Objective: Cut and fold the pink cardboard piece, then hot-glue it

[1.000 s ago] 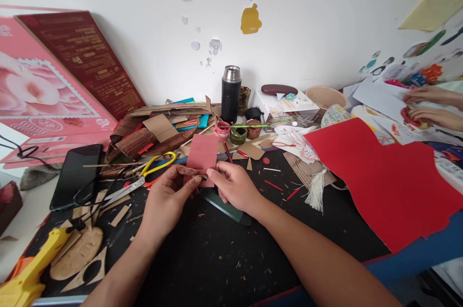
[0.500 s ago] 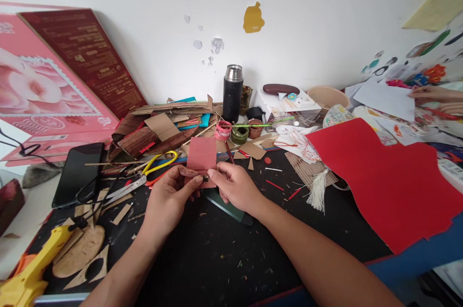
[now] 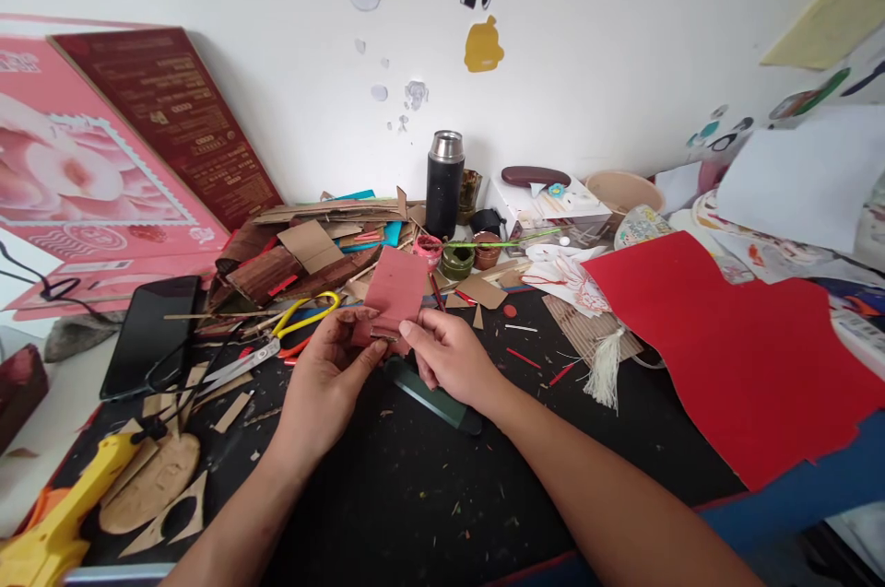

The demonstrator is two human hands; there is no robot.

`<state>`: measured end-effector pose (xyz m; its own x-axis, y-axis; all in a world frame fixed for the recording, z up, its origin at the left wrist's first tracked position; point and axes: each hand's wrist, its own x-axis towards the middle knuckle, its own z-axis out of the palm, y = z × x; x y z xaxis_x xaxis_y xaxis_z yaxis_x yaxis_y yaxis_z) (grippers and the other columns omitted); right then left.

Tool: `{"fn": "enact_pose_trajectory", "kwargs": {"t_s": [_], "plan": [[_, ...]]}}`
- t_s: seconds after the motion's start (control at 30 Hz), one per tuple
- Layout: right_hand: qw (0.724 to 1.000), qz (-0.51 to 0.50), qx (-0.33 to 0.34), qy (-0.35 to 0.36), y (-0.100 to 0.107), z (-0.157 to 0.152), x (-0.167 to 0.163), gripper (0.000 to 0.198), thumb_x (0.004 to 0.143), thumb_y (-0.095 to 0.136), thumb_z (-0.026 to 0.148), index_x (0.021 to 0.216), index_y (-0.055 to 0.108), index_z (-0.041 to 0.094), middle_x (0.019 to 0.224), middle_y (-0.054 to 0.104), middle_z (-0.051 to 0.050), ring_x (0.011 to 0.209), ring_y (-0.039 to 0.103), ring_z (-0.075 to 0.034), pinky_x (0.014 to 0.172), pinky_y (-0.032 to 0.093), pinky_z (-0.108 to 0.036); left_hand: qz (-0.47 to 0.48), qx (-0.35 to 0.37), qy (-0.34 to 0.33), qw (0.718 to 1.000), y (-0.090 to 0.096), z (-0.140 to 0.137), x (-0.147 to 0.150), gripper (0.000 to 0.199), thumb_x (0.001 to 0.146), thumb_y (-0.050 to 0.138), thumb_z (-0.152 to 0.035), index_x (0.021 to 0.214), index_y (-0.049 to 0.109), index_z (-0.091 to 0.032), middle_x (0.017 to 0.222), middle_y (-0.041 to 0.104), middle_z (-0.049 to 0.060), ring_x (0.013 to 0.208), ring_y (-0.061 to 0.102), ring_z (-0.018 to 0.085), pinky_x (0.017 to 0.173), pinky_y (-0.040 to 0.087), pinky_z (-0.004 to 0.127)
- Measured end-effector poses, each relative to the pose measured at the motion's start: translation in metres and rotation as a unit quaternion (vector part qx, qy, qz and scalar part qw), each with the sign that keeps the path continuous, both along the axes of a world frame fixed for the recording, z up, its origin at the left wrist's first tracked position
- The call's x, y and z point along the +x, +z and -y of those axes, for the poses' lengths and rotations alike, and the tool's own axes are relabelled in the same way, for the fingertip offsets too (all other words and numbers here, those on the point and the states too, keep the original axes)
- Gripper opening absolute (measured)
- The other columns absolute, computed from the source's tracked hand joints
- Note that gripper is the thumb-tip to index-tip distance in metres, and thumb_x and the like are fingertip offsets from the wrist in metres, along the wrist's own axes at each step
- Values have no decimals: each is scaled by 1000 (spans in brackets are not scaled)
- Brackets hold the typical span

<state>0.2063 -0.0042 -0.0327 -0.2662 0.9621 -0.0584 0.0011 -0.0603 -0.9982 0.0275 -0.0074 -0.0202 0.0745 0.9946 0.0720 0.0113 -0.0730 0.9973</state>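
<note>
Between my two hands is a piece of pinkish-red painted cardboard (image 3: 396,281), held upright and tilted slightly to the right. My left hand (image 3: 332,366) pinches its lower left part between thumb and fingers. On the lower right, my right hand (image 3: 446,352) grips the same piece, thumb in front. A small brown strip (image 3: 383,334) lies across the card near its bottom, between my thumbs; whether it is attached I cannot tell. Under my hands a dark green, long flat tool (image 3: 435,403) rests on the black tabletop (image 3: 415,495); its kind is unclear.
Yellow-handled scissors (image 3: 277,338), a phone (image 3: 152,334) and a yellow glue gun (image 3: 83,513) lie on the left. Cardboard scraps (image 3: 311,246), a black flask (image 3: 444,186) and paint jars (image 3: 456,260) stand behind. Red sheet (image 3: 733,357) and a white tassel (image 3: 607,370) are right.
The cardboard has tilted to the right, and the brown strip shows more between my thumbs. At the far right, another person's hands have gone from view and a white sheet has moved right.
</note>
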Motion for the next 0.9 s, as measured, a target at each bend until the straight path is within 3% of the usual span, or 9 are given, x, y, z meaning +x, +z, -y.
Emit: {"fn": "enact_pose_trajectory", "kwargs": {"t_s": [0.3,0.47,0.67,0.83,0.9], "plan": [[999,29,15,5,0,1,0,36,102,57,53,82,51,24,47,48,11,38,46,-9,44,34,-21,-62,16,8,998,-3,-1,-1,41,83,78,-45,113,63,-22,113,74,7,94,75,22,87,63,38],[999,29,13,3,-1,0,1,32,103,56,50,87,54,23,47,47,11,38,44,-9,44,33,-22,-68,-16,25,997,-7,-1,-2,48,79,81,-52,112,67,-20,109,76,9,96,76,25,91,60,41],[999,31,21,11,-3,0,2,32,105,56,47,83,52,23,47,47,11,37,45,-10,43,34,-22,-63,-20,30,997,-3,-2,-2,42,76,83,-55,94,71,-19,100,78,8,90,74,24,85,59,38],[999,36,27,16,-4,0,1,33,106,55,46,82,50,24,48,47,11,38,45,-9,43,34,-21,-56,-45,11,997,-4,-5,-4,43,77,82,-57,91,66,-20,85,74,5,70,68,20,66,55,32],[999,39,25,14,-3,0,1,33,106,55,45,82,50,24,48,48,11,38,45,-9,43,34,-21,-89,-16,7,996,-6,-5,-4,38,82,78,-55,93,66,-21,89,73,4,77,69,21,72,57,34]]}}
